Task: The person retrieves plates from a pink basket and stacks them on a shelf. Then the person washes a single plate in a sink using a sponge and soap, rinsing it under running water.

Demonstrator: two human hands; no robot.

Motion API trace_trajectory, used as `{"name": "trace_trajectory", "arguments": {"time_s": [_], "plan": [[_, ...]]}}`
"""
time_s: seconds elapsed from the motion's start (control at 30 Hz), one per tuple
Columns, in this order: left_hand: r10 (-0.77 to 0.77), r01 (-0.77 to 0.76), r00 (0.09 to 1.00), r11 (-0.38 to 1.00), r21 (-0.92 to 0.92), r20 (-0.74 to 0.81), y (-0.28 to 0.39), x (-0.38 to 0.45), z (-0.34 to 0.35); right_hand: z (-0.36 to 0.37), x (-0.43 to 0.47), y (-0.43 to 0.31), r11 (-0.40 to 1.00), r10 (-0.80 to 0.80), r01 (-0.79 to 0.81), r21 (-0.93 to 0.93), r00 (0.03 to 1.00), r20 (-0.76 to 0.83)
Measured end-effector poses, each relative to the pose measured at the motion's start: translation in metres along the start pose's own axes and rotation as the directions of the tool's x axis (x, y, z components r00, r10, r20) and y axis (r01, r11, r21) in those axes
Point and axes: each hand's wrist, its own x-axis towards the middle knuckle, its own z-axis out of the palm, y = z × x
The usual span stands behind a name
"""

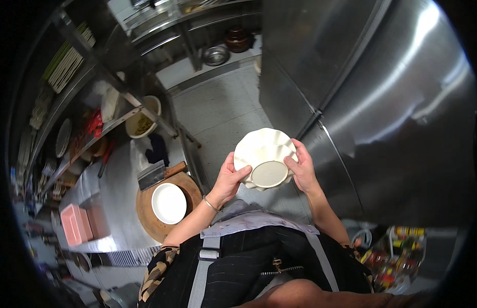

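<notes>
My left hand (230, 180) and my right hand (303, 168) grip a scalloped white dish (263, 152) by its opposite sides, in front of my apron. Its underside faces me, showing an oval foot ring, with both thumbs pressed beside it. A second wavy edge suggests two dishes nested together, but I cannot tell for sure. Left of my left forearm, a plain white bowl (169, 204) rests on a round wooden chopping block (146, 215). A cleaver (153, 177) with a wooden handle lies across the block's far edge.
Tall stainless-steel cabinet doors (388, 127) stand close on my right. A steel counter (119, 204) on the left carries a pink plastic tub (75, 225) below shelving. Beyond are a white bucket (157, 106), a metal basin (216, 56) and a brown jar (237, 39). Several bottles (404, 254) stand lower right.
</notes>
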Motion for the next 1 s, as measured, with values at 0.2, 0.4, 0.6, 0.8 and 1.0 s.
{"name": "trace_trajectory", "arguments": {"time_s": [0.2,0.4,0.6,0.8,1.0], "plan": [[0.085,-0.095,0.980,0.994,-0.048,-0.180,0.029,0.089,-0.061,0.024,0.143,0.025,0.992,0.077,-0.083,0.091,0.995,0.071],[-0.088,0.036,0.986,0.942,-0.333,-0.144,0.057,0.239,-0.120,0.033,0.310,0.044,0.988,0.149,-0.146,0.056,0.988,-0.050],[-0.077,0.064,0.991,0.991,-0.114,-0.111,0.146,0.381,-0.139,0.044,0.450,0.037,0.992,0.101,-0.085,0.095,0.977,-0.185],[0.073,-0.107,0.969,0.985,-0.134,-0.238,0.211,0.501,-0.217,0.079,0.633,0.058,0.990,0.128,-0.128,0.050,0.992,0.009],[0.278,-0.279,0.877,0.959,0.056,-0.391,0.272,0.643,-0.360,0.120,0.846,0.117,0.980,0.193,-0.193,0.055,0.981,0.006]]}}
